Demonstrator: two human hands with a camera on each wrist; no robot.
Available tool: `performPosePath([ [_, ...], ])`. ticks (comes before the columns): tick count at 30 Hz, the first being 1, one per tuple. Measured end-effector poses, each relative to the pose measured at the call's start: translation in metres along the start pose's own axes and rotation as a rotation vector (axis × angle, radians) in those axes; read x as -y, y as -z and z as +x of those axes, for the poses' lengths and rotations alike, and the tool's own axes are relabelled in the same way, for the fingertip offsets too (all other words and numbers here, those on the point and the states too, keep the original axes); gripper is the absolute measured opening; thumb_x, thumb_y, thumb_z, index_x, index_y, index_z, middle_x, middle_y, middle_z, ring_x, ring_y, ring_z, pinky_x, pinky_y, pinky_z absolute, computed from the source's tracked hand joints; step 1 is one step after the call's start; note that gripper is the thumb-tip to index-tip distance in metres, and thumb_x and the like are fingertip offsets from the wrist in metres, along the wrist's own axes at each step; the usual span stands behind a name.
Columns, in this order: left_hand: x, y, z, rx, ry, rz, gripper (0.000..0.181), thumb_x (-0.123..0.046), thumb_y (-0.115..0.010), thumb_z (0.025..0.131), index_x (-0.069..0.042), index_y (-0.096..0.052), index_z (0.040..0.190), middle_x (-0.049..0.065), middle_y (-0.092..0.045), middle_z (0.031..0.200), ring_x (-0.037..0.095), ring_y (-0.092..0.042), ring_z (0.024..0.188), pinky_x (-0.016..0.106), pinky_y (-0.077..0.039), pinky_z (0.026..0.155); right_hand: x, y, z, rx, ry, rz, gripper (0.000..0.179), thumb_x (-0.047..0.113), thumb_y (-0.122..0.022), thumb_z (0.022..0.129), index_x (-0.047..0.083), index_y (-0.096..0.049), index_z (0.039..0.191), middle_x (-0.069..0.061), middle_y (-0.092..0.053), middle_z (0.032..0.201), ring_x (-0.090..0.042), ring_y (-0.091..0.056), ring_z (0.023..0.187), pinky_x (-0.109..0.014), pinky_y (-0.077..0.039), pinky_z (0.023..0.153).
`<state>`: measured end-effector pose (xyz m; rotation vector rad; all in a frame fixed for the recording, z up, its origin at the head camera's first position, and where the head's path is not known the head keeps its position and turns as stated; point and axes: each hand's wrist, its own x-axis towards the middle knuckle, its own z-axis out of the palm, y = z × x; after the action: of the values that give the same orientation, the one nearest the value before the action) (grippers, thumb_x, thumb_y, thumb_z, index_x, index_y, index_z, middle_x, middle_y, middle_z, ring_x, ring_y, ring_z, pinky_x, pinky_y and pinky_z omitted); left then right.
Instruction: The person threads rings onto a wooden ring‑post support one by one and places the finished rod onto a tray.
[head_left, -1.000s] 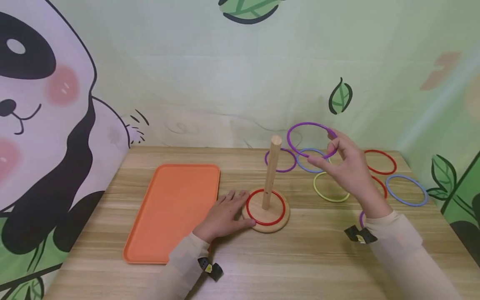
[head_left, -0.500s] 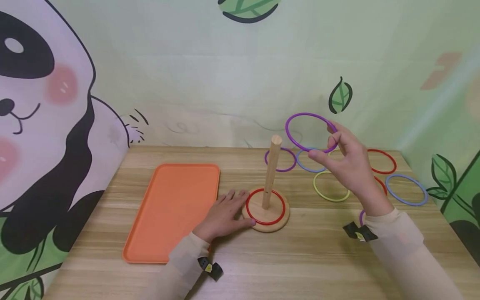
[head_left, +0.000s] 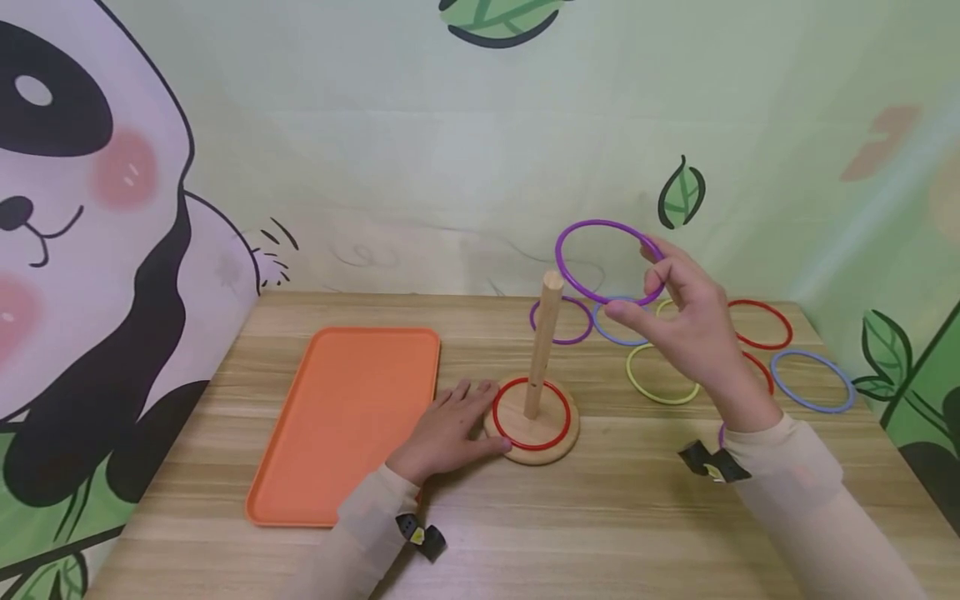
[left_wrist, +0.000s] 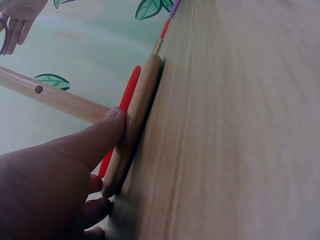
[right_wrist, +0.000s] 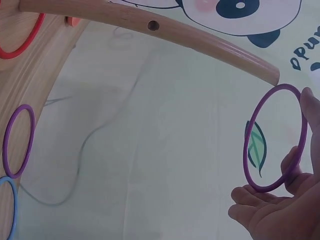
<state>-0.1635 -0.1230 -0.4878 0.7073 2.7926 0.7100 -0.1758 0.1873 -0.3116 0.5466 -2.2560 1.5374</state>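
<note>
My right hand (head_left: pixel 693 333) pinches a purple ring (head_left: pixel 597 222) between thumb and fingers, holding it up beside the top of a wooden post (head_left: pixel 543 350). In the right wrist view the ring (right_wrist: pixel 246 150) meets the post's tip (right_wrist: pixel 272 75) in outline; I cannot tell whether they touch. The post rises from a round wooden base (head_left: pixel 540 458), where a red ring (head_left: pixel 531 447) lies around its foot. With fingers extended, my left hand (head_left: pixel 450 433) rests against the base's left edge. Its thumb (left_wrist: pixel 112 122) presses on the rim by the red ring.
An orange tray (head_left: pixel 345 417) lies left of the stand. Several rings are spread on the table's right side, among them a purple ring (head_left: pixel 591 321), a yellow ring (head_left: pixel 663 402) and a blue ring (head_left: pixel 813 409). A printed wall (head_left: pixel 420 167) closes off the back.
My right hand has raised the purple ring and brought it left, closer to the post's top. My left hand and the stand have stayed in place.
</note>
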Motion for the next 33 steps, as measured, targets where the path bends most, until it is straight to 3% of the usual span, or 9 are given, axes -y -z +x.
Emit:
performPosePath([
  [21, -0.003, 0.003, -0.002, 0.003, 0.007, 0.0, 0.092, -0.063, -0.067, 0.096, -0.015, -0.034, 0.167, 0.006, -0.032, 0.171, 0.038, -0.018, 0.161, 0.057, -0.017, 0.129, 0.009, -0.01, -0.002, 0.044, 0.061, 0.051, 0.036, -0.007, -0.085, 0.082, -0.002, -0.05, 0.086, -0.014, -0.047, 0.161, -0.034, -0.045, 0.149, -0.046, -0.031, 0.125],
  [33, -0.002, 0.002, -0.001, 0.004, 0.004, -0.005, 0.091, -0.062, -0.068, 0.096, -0.015, -0.035, 0.166, 0.007, -0.033, 0.171, 0.038, -0.016, 0.161, 0.057, -0.015, 0.129, 0.01, -0.021, -0.007, 0.055, 0.141, -0.083, 0.042, -0.003, -0.093, 0.075, 0.004, -0.052, 0.081, -0.016, -0.054, 0.155, -0.032, -0.044, 0.149, -0.058, -0.039, 0.117],
])
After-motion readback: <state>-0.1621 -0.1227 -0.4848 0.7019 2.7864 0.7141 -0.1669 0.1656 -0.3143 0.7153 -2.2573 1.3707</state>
